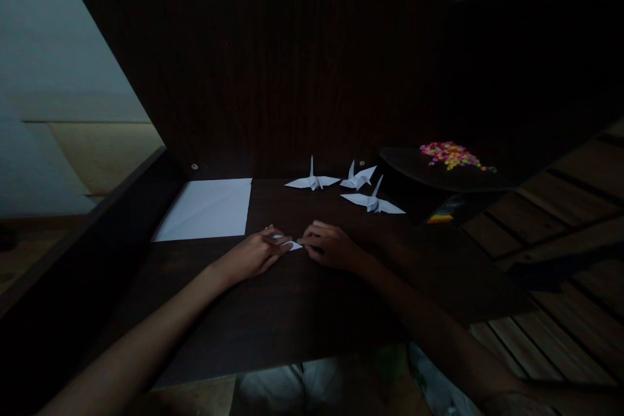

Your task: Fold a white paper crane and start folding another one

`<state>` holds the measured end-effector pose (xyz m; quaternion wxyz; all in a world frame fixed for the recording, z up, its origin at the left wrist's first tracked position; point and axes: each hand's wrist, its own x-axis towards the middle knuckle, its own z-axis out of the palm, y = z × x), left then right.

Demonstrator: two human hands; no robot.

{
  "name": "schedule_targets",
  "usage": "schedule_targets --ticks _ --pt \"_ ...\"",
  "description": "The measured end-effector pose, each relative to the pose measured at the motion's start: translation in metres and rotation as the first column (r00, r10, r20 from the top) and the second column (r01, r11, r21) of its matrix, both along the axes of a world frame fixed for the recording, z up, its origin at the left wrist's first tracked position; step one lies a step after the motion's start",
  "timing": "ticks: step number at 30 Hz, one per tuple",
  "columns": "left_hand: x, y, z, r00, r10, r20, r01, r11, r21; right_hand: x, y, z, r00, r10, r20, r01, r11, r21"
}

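A small piece of folded white paper (295, 246) lies on the dark tabletop, mostly covered by my fingers. My left hand (258, 251) rests over its left part, fingers pressed down and closed on it. At its pointed right end, my right hand (326, 244) pinches the tip between thumb and fingers. Beyond my hands stand three white paper cranes: a left one (312, 181), a back right one (359, 177) and a front right one (373, 201). To the left, flat sheets of white paper (207, 208) show a faint diagonal crease.
A dark upright panel (273, 65) rises behind the tabletop (253, 312). On the right, a raised curved shelf (404, 159) bears a pile of small pink and yellow pieces (451, 155). A low dark side wall (97, 240) bounds the left edge. Wooden slats (575, 299) lie beyond the right side.
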<state>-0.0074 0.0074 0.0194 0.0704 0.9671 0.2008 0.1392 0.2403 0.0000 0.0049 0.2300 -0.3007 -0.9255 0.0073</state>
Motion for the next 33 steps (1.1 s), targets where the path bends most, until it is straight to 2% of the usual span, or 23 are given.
schedule_targets --ticks 8,15,24,28,33 --pt "0.001 -0.001 0.002 0.998 -0.023 0.054 0.024 0.999 -0.021 -0.004 -0.002 -0.004 0.999 0.034 0.014 -0.035 0.997 0.073" --pt "-0.001 0.002 -0.003 0.999 -0.006 0.042 0.008 0.999 -0.051 -0.007 -0.006 -0.003 0.976 -0.005 0.215 -0.035 0.983 0.179" --pt "-0.006 -0.003 0.004 0.993 0.099 -0.07 -0.112 0.968 -0.223 -0.008 -0.002 -0.004 0.967 -0.057 0.248 -0.006 0.97 0.244" --pt "0.003 -0.012 -0.003 0.991 0.117 -0.06 -0.127 0.971 -0.202 -0.005 0.001 -0.001 0.96 -0.12 0.254 0.053 0.965 0.258" --pt "0.017 -0.02 -0.014 0.981 0.193 -0.034 -0.196 0.974 -0.111 0.0 0.004 0.003 0.956 -0.158 0.248 0.094 0.964 0.251"
